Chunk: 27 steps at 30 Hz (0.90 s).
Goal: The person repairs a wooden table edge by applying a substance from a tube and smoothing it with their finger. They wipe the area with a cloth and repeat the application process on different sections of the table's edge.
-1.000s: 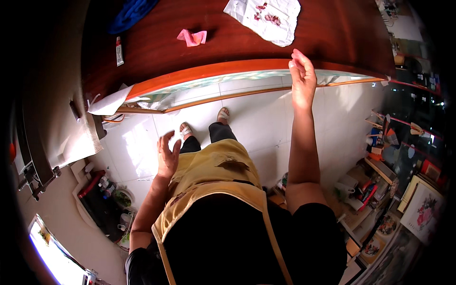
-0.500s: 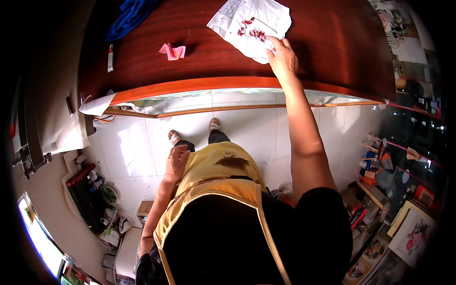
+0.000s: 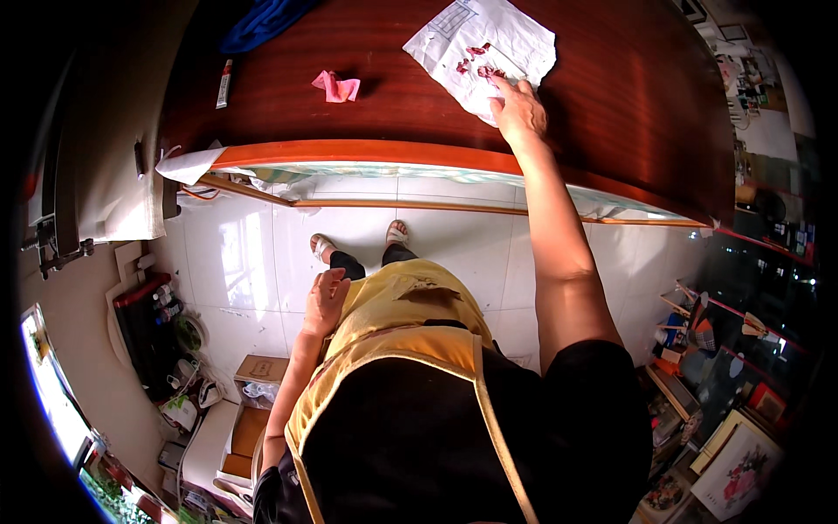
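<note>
My right hand (image 3: 521, 111) reaches over the table onto a creased white sheet of paper (image 3: 445, 57) with faint drawn lines in one corner. Its fingers are apart, and a fingertip is at the nearest of several small dark red, shrivelled pieces (image 3: 478, 51) lying on the sheet. Whether the fingertip presses on that piece, I cannot tell. The thumb rests by the paper's near edge. My left hand (image 3: 325, 299) hangs beside the yellow apron (image 3: 410, 301), with nothing seen in it and its fingers loosely bent and apart.
Left of the paper on the dark red wooden table (image 3: 611, 96) lie a crumpled pink scrap (image 3: 337, 86), a small tube (image 3: 224, 84) and a blue cloth (image 3: 262, 24). A cardboard box (image 3: 260, 368) stands behind on the left. Shelves with pictures (image 3: 738, 472) line the right side.
The view has shifted slightly, so the table things appear a little farther right. My right hand stays at the red pieces, and my left hand keeps its place by the apron.
</note>
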Tool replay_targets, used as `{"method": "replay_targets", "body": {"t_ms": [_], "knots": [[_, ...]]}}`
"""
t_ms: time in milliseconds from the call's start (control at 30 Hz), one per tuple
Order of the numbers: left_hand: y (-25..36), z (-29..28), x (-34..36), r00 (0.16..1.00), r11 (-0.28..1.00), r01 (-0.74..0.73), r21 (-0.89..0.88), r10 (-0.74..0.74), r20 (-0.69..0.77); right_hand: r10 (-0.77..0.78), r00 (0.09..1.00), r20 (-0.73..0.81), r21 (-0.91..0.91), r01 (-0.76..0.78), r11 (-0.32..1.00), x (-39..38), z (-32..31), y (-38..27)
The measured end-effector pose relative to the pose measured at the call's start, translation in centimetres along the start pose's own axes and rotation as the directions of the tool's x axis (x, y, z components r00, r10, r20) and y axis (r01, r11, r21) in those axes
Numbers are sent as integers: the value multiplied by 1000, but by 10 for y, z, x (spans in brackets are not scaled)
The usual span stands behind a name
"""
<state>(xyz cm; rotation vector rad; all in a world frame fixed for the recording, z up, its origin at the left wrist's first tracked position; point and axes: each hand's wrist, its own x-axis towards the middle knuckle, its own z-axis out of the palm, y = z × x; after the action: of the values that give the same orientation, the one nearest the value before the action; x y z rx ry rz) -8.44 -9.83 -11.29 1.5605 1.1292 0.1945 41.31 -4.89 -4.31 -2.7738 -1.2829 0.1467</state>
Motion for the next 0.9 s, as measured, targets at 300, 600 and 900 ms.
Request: {"method": "replay_targets", "body": {"t_ms": [300,600,900], "knots": [[-9,-1,-4,1000,1000,-7,28,7,-10,22,1000,7,-21,-22,1000,1,-2,-2],[-18,-6,-12,999,999,30,19,-29,-44,7,994,-107,24,-4,1000,12,-16,-9],[-17,-6,-9,999,999,18,27,-17,-44,-118,981,-156,-90,105,990,37,-12,-26]]}}
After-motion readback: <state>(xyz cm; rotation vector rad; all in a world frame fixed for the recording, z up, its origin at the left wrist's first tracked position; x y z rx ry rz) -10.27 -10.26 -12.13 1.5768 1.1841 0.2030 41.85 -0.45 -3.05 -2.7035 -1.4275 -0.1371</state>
